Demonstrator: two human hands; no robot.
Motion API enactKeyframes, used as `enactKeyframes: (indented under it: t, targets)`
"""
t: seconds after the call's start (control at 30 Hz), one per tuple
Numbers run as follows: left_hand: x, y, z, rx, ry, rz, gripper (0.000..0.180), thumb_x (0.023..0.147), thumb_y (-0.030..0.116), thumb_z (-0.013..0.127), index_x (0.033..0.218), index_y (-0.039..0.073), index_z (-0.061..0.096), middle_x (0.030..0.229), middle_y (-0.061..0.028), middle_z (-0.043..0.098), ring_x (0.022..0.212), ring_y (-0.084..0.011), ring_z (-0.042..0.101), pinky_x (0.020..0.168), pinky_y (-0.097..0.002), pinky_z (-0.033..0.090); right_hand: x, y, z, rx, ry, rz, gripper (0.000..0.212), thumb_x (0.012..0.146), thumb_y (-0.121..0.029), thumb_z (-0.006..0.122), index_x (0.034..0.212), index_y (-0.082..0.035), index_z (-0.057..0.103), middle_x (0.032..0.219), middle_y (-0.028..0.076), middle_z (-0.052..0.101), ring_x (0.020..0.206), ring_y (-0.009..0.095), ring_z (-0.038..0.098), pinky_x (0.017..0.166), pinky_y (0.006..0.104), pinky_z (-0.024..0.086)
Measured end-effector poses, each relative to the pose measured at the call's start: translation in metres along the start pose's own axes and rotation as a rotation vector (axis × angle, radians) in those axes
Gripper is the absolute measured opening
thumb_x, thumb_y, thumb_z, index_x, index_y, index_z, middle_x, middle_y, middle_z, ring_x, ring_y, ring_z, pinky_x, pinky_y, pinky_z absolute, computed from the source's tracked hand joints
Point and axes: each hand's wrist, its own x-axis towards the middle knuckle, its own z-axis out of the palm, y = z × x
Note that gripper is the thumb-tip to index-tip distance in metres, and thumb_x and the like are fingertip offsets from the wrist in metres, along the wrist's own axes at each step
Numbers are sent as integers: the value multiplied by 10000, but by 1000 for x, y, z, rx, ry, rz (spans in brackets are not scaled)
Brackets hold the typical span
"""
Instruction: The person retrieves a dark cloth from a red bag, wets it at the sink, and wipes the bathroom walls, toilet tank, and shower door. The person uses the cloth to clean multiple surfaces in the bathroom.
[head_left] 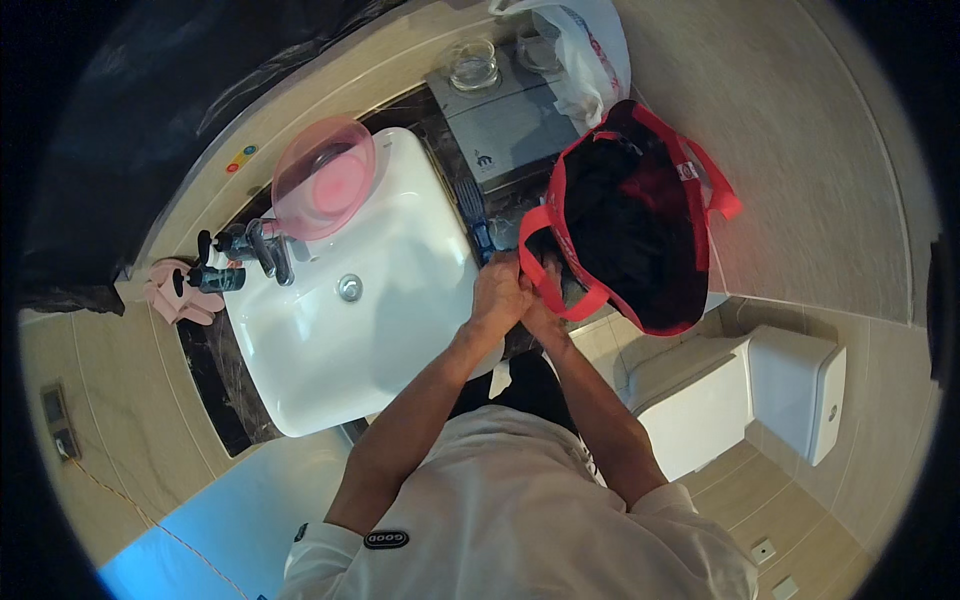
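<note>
My left hand is closed, its fingers curled at the counter edge between the basin and the bag. Against it lies my right hand, also closed and partly covered by a strap of the red and black tote bag. What the fingers hold, if anything, is hidden. The bag gapes wide, with dark cloth inside. Just beyond my left hand, a blue comb or brush rests on the dark counter, beside the basin's rim.
A white basin fills the left; a translucent pink bowl sits near its tap. Pump bottles stand at the far left corner. Behind are a glass, a grey box and a plastic bag. A toilet is at right.
</note>
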Motion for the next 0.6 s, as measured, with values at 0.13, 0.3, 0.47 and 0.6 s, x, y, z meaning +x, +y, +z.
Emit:
enactKeyframes:
  t: [0.13,0.3,0.47,0.6]
  targets:
    - [18,0,-6,22,25,39,390,693,64,604,1082,38,588,984,-228,605,943,-402,570,821,-440,483,26,26,34,367,27,95,390,779,-226,589,1102,-20,515,1086,181,522,1044,337,495,893,408,409]
    - [15,-12,-7,43,-38,-51,394,742,121,612,1125,38,568,1028,-222,601,986,-385,570,839,-428,483,42,34,33,47,25,-180,329,828,-192,575,1118,-46,521,1127,149,500,1080,306,466,934,403,375]
    - [-15,-12,-16,-33,-266,-95,387,748,129,593,1116,17,548,1001,-219,588,904,-391,590,782,-446,496,15,4,-5,101,-151,-227,313,727,-180,640,968,-15,530,1001,185,512,939,383,490,788,447,429]
    - [-52,-8,-11,-242,-183,-19,336,771,96,636,1097,25,590,944,-202,618,807,-365,622,698,-374,513,-31,4,-16,28,-329,-20,367,706,-192,654,1003,-16,532,1009,199,507,926,390,474,759,476,416]
